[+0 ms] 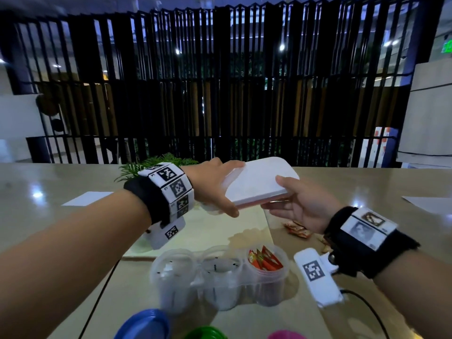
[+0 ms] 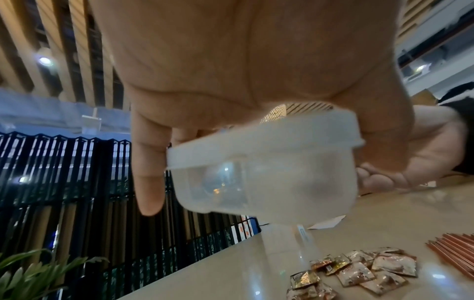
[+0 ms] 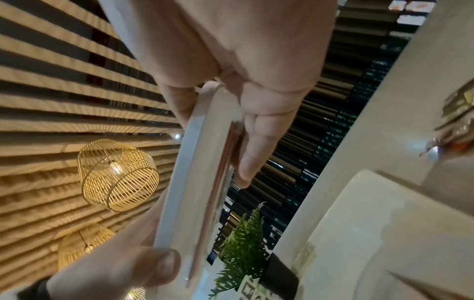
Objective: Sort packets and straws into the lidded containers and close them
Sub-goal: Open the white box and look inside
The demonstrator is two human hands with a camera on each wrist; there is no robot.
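A long clear container with a white lid [image 1: 259, 184] hangs tilted above the table, held at both ends. My left hand [image 1: 232, 189] grips its left end, thumb near me and fingers on the far edge. My right hand [image 1: 278, 195] grips the right end, thumb on the lid and fingers underneath. Copper straws [image 3: 223, 162] show through the clear wall. Loose packets [image 1: 297, 228] lie on the table under my right hand, also as packets [image 2: 359, 272] beside more loose straws [image 2: 456, 249]. A clear three-cup container [image 1: 176, 272] stands open near me, with red packets [image 1: 265, 261] in its right cup.
Blue [image 1: 144, 324], green [image 1: 208, 333] and pink [image 1: 286, 335] lids lie at the near edge. A cream board [image 1: 220, 231] sits under the held container. A green plant [image 1: 151, 165] stands behind my left wrist. White paper sheets [image 1: 85, 198] lie at the left and far right.
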